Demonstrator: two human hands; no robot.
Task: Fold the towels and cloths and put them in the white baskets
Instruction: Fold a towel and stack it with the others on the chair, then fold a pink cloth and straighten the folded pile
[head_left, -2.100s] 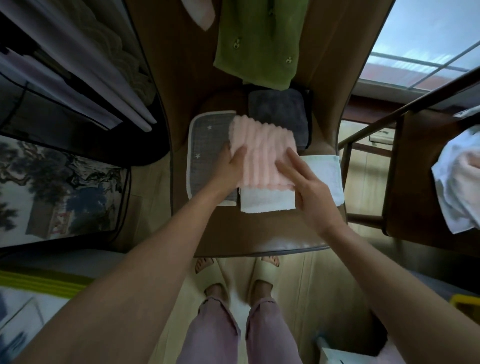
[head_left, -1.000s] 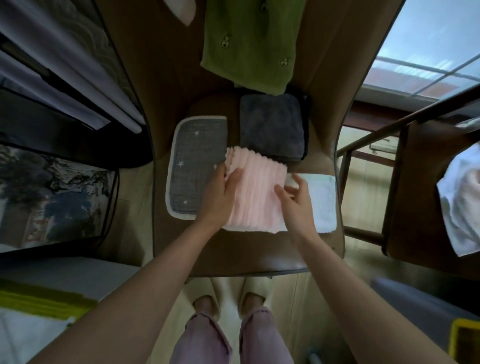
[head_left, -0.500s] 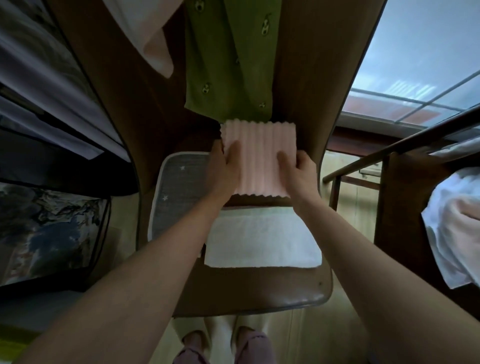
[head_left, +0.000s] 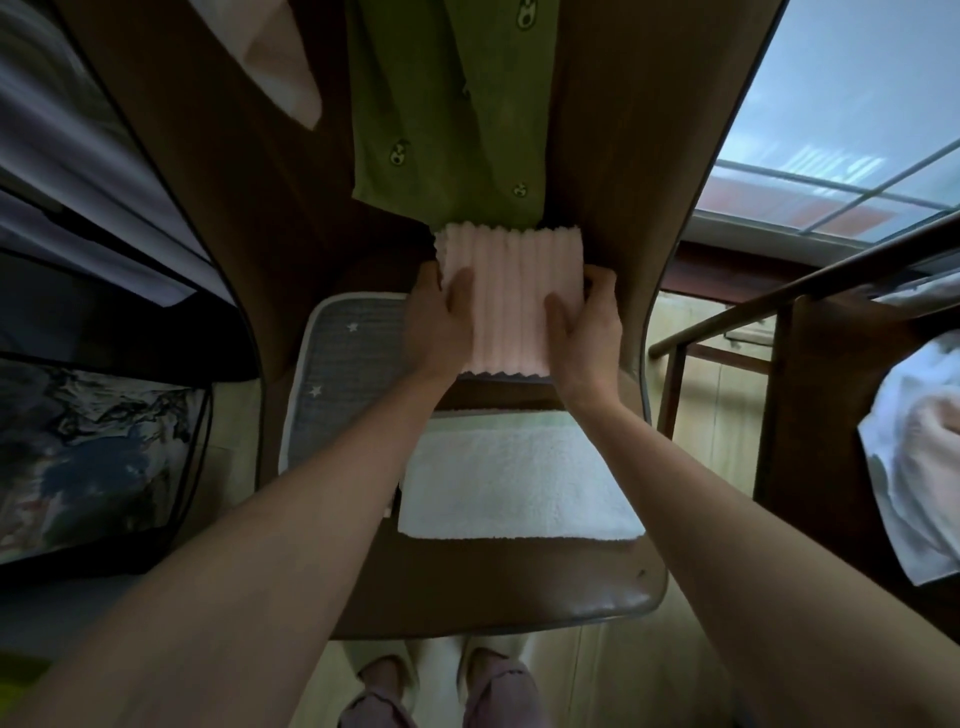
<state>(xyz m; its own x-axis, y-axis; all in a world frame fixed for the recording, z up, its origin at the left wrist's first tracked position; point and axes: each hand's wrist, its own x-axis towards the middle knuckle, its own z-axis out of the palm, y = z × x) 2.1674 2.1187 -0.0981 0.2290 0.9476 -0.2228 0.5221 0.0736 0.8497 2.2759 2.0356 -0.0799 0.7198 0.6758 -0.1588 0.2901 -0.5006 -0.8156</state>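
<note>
Since the earliest frame the folded pale pink ribbed plush cloth (head_left: 511, 301) has moved from the near middle of the brown vinyl chair seat (head_left: 498, 582), where it lay over a folded white terry towel (head_left: 514, 483), to the back of the seat, covering the dark grey folded cloth formerly seen there; only a dark strip now shows under its near edge. The white towel, earlier half hidden, lies fully exposed on the front of the seat, and the view has tilted upward. The left hand (head_left: 436, 325) grips the pink cloth's left edge, thumb on top and the remaining fingers hidden beneath or behind; the right hand (head_left: 589, 325) grips the right edge, thumb on top, fingers curled round the side. A grey quilted pad with white stars and pale binding (head_left: 343, 374) lies just left, beneath the left wrist. An olive green garment with small printed motifs (head_left: 447, 109) hangs over the chair back, its hem just behind the pink cloth. No white basket is in view. To set the cloth down well, both hands should probably lower together, keeping the layers pinched so the fold does not spring open, align the edges with the stack below, then slide the fingers out sideways.
</note>
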